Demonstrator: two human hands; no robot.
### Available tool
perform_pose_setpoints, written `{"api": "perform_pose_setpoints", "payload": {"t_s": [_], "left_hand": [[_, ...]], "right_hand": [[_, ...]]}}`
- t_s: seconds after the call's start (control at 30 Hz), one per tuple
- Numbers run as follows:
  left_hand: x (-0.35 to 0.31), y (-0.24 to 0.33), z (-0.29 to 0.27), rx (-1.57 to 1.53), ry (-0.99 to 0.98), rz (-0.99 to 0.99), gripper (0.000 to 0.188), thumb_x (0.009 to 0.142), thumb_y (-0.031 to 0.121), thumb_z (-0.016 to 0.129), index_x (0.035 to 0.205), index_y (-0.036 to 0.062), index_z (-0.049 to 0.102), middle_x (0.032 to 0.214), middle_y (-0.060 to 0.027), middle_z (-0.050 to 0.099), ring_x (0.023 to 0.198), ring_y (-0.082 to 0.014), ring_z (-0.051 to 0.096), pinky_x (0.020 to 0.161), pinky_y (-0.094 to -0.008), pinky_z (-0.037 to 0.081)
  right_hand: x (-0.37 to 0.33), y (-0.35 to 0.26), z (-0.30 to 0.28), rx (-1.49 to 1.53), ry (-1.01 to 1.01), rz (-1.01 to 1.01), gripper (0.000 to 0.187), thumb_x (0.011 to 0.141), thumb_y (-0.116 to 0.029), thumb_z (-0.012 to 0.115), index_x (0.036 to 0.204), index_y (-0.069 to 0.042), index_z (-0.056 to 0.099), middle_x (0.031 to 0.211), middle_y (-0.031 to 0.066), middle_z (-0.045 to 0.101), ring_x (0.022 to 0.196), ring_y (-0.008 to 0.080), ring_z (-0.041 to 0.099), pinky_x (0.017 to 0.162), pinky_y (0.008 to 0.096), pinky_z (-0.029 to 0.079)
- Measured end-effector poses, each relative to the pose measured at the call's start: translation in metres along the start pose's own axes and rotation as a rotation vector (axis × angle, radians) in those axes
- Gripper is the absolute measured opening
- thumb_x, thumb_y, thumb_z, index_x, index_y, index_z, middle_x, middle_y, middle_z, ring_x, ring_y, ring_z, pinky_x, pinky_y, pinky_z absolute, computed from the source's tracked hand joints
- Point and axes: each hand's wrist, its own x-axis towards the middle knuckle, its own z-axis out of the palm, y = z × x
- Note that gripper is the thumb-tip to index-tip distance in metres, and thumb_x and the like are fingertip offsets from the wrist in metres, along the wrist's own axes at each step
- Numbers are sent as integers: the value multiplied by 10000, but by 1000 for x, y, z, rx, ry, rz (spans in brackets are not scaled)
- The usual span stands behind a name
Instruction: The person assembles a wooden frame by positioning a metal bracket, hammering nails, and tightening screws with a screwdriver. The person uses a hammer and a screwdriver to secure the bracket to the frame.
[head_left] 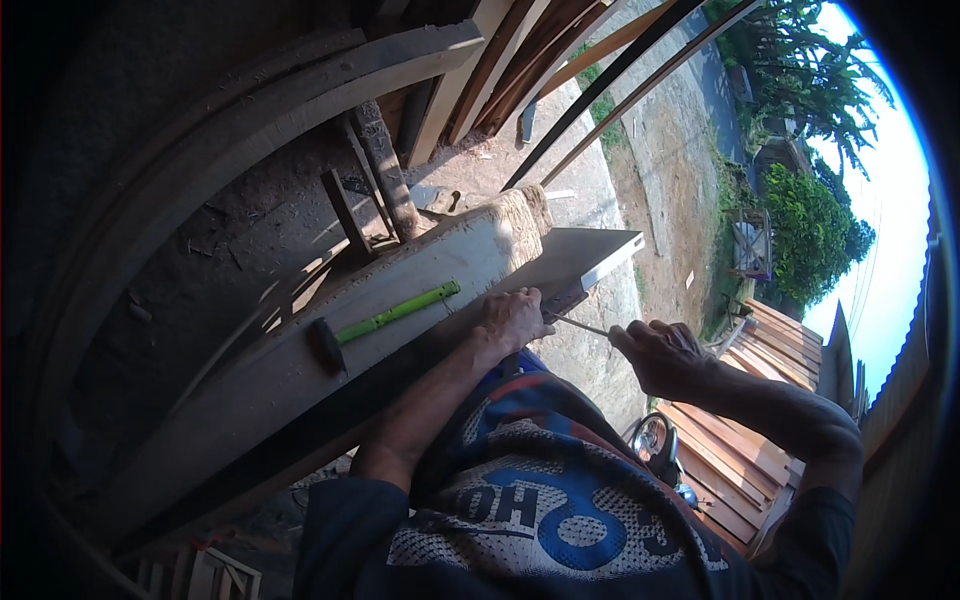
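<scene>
In my right hand (665,357) is a tool with a long thin metal shaft (580,324), which looks like a screwdriver; my closed fingers cover its handle. The shaft points left, its tip reaching the edge of a long dark board (575,258) on the bench. My left hand (513,318) rests against that board edge by the tip, its fingers curled together around a spot I cannot see into. A hammer with a bright green handle (400,310) and a dark head lies left of my left hand on the pale wooden bench top (440,262).
Beyond the bench, a curved wooden piece (330,85) arches across the upper left, and long planks (500,70) lean behind it. Stacked reddish boards (735,440) and part of a motorcycle (655,440) stand at the right. Shavings litter the ground.
</scene>
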Motion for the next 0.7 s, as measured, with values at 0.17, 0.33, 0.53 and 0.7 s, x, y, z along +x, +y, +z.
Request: {"api": "perform_pose_setpoints", "payload": {"t_s": [0.17,0.33,0.53,0.7], "left_hand": [[-4,0,-1,-20,-25,-8,674,851,587,796,1218,48,625,1241,-148,730,1114,-349,739,938,-502,579],[-2,-1,6,-25,24,-12,701,830,586,816,1226,40,623,1233,-152,736,1102,-355,743,954,-509,568],[4,-1,2,-55,-52,-33,730,815,613,816,1252,59,628,1243,-161,733,1167,-350,715,1000,-511,546],[-10,4,-18,-161,27,29,740,825,602,811,1295,63,619,1249,-189,722,1175,-377,701,992,-494,556]], "right_hand": [[10,-11,-12,14,-92,89,297,985,-132,571,1264,-63,644,889,153,703,768,335,735,670,465,558],[18,27,-1,1101,-181,538,474,1012,-351,690,1401,-81,671,797,122,716,671,164,703,616,382,544],[6,11,11,403,149,112,241,988,-200,626,1178,-59,675,998,166,710,882,354,730,729,475,560],[-11,-6,-16,232,153,165,279,968,-151,632,1235,-175,707,1010,124,723,868,333,731,707,462,563]]}}
